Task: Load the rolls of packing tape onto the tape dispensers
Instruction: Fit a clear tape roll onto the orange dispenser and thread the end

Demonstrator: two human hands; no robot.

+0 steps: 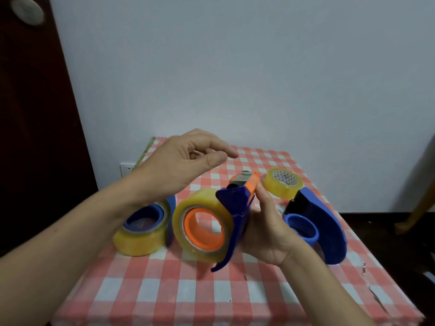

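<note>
1. At nine o'clock on the red-and-white checked cloth-covered worktop (164,290) lies a blue plastic dispenser already carrying a glossy yellowish clear tape roll on a blue hub (143,228), roll face up.
2. Above it hovers the left hand (179,165), grip spread and holding nothing, fingers loosely curled and pointing toward three o'clock, apart from every object.
3. At the centre is a thick, round roll of yellowish clear packing tape (202,222) seated on the smooth orange plastic hub of a dark blue plastic dispenser with an orange blade guard (237,201); the roll sits at nine o'clock of the holding hand, the guard at twelve.
4. The right hand (266,229) wraps the dispenser's curved blue body from the three o'clock side, grip pressed around it, fingertips reaching the orange guard. The dispenser is lifted, tilted off the cloth.
5. At one o'clock a loose small roll of yellowish clear tape (282,185) lies flat on the cloth; its white core label bears a blue triangle pattern and print too small to read.
6. At three o'clock a second blue plastic dispenser with a bare blue hub (315,227) lies on its side, unloaded.
</note>
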